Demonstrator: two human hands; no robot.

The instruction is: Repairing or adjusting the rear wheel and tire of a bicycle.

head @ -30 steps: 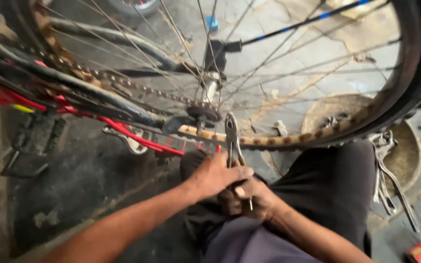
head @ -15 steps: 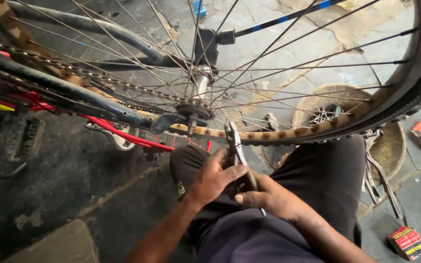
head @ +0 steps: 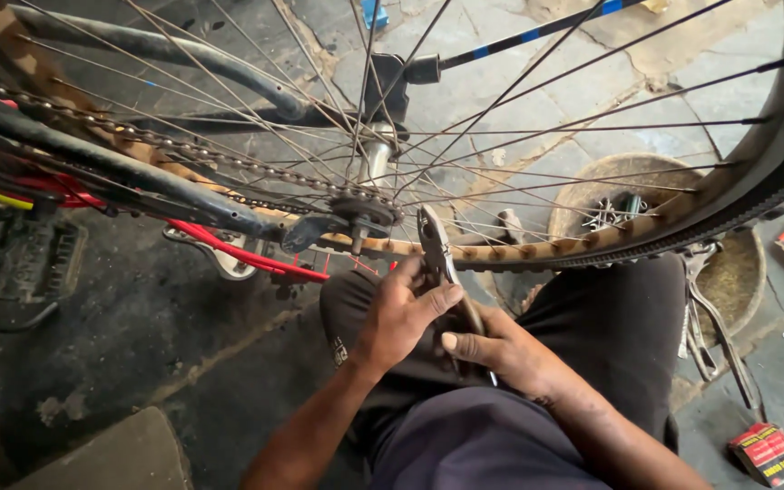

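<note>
Both hands' grip is clenching the pliers (head: 437, 249), left hand (head: 401, 313) near the jaws, right hand (head: 492, 349) on the handles, jaws not yet touching the wheel hub (head: 362, 213) just beyond.

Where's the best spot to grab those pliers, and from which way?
Probably by the two handles, from below, the end nearest the person. The pliers point jaws-up toward the wheel hub, so the handles hang low over the lap, where the left hand and right hand already grip them.
</note>
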